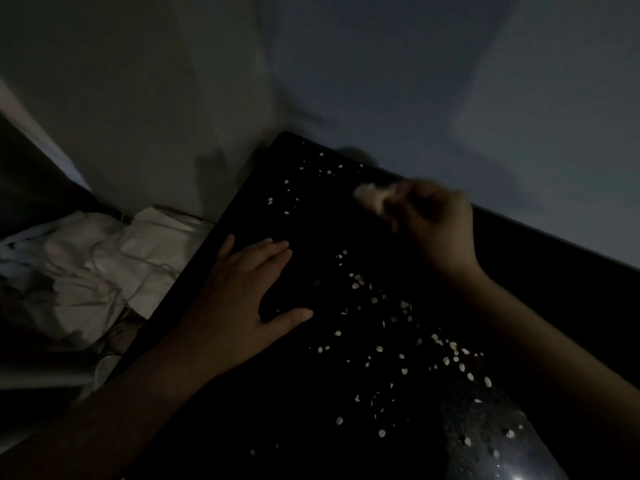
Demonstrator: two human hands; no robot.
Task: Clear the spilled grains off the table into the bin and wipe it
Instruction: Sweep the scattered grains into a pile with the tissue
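— Where are the grains (356, 282)?
— On the bench (263, 410), scattered from 11 o'clock down to 5 o'clock.
— And the hands?
— The left hand (242, 292) lies on the bench at 9 o'clock. The right hand (436, 226) is at 1 o'clock by the far edge, with a wad (370, 197) in it. A heap of cloth (86, 271) lies off the bench, further out at 9 o'clock.

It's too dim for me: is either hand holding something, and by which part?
The right hand grips a pale, blurred wad, perhaps tissue, by one end in its curled fingers. The left hand lies flat on the table, holding nothing.
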